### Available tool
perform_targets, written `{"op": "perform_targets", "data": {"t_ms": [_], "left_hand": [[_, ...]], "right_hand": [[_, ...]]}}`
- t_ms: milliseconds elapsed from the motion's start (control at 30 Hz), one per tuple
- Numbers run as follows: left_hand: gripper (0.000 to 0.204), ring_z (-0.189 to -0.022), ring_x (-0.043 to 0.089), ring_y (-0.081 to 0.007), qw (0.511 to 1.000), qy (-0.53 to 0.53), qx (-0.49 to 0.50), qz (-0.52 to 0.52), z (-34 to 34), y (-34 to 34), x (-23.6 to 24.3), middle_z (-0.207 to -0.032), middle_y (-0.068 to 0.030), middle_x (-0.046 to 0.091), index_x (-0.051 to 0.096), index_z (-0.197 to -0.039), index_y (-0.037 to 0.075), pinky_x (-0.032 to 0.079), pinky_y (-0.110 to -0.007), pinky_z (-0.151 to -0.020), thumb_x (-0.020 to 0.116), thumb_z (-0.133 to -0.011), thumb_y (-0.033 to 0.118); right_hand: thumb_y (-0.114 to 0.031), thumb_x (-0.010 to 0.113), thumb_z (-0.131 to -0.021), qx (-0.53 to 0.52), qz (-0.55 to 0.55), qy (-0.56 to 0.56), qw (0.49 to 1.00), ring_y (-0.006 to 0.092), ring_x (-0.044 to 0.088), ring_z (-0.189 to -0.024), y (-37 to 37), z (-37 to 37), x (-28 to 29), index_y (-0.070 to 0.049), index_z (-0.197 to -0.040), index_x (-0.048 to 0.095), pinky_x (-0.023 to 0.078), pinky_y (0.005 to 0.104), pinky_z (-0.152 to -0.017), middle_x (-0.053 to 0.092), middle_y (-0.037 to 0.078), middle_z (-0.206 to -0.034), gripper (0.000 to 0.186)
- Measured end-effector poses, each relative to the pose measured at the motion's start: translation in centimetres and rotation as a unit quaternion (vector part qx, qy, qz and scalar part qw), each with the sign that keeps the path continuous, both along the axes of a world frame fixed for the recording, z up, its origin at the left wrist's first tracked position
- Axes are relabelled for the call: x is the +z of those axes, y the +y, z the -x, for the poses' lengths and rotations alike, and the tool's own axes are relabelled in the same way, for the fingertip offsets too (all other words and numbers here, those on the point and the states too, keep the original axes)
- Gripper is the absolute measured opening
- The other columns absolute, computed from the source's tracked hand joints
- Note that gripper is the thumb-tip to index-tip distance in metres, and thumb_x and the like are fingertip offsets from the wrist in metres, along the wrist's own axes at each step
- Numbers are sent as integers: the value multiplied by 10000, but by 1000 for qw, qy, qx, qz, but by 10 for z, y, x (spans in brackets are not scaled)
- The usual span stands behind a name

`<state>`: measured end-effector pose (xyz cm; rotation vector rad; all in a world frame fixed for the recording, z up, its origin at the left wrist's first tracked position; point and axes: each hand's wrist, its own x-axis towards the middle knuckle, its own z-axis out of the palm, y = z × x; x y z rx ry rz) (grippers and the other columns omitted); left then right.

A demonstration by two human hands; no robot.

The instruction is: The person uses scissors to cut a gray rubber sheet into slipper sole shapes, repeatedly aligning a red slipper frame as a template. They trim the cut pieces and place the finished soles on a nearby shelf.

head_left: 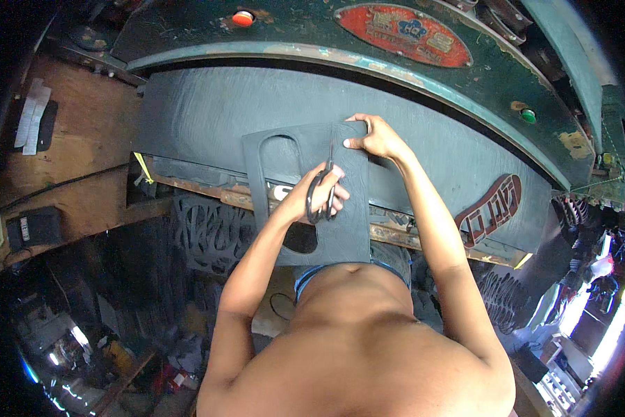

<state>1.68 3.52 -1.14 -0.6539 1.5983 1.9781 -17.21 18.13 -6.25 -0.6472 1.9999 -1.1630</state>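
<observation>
My left hand (299, 198) grips black-handled scissors (313, 199), its fingers through and around the handle loops. The blades point away from me over a dark grey rubber-like sheet (350, 222). A long sole-shaped opening is cut through the sheet on its left side. My right hand (377, 141) pinches the sheet's far right corner between thumb and fingers, just right of the blade tips. The near part of the sheet hangs over the bench edge toward my waist. Whether the blades are parted is hard to make out.
Beneath lies a long grey work surface (208, 104) on a green machine with a red button (243, 19) and a green button (528, 115). A reddish sole-shaped cutting die (491, 210) rests at the right. A wooden table (83, 132) stands left. Cut-out sheet scraps (208, 233) hang below the edge.
</observation>
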Motion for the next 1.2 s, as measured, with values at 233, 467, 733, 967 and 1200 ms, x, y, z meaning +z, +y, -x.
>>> {"op": "perform_targets", "data": {"t_ms": [233,467,733,967,1200], "left_hand": [[338,-797,710,-196,1000,5,-8,15,9,7,-4,-1069,-190,716,429,-1374,21,577,-305,-626,360,-1087,186],[357,-778,709,-192,1000,6,-23,15,11,2,-2,-1060,-201,718,424,-1377,4,573,-310,-626,354,-1081,192],[365,-759,717,-205,1000,-18,-20,12,16,4,4,-1044,-223,711,432,-1357,-23,557,-311,-596,341,-1090,209],[418,-765,723,-193,995,-68,-42,-55,25,-6,7,-1112,-222,738,424,-1415,23,541,-276,-598,322,-1113,294],[442,-777,728,-254,986,-123,-67,-86,49,-26,3,-1063,-264,739,421,-1432,-9,572,-358,-604,373,-1114,294]], "right_hand": [[-117,836,-796,-38,31,40,998,185,678,-914,2,-17,9,-31,-1150,682,525,367,-856,749,106,-956,395],[-133,806,-846,-40,51,48,997,163,652,-904,-1,-18,0,-48,-1146,674,518,355,-845,736,71,-960,339],[-123,775,-873,-54,51,33,997,162,659,-939,0,-20,-1,-49,-1129,672,517,354,-869,738,78,-982,286],[-143,757,-861,-116,3,125,985,324,677,-1104,-11,-39,-17,-66,-1142,679,465,423,-984,730,130,-1130,301],[-120,735,-833,-146,17,276,950,340,658,-1015,-16,-56,-27,-68,-1065,686,434,425,-879,702,120,-1038,243]]}}
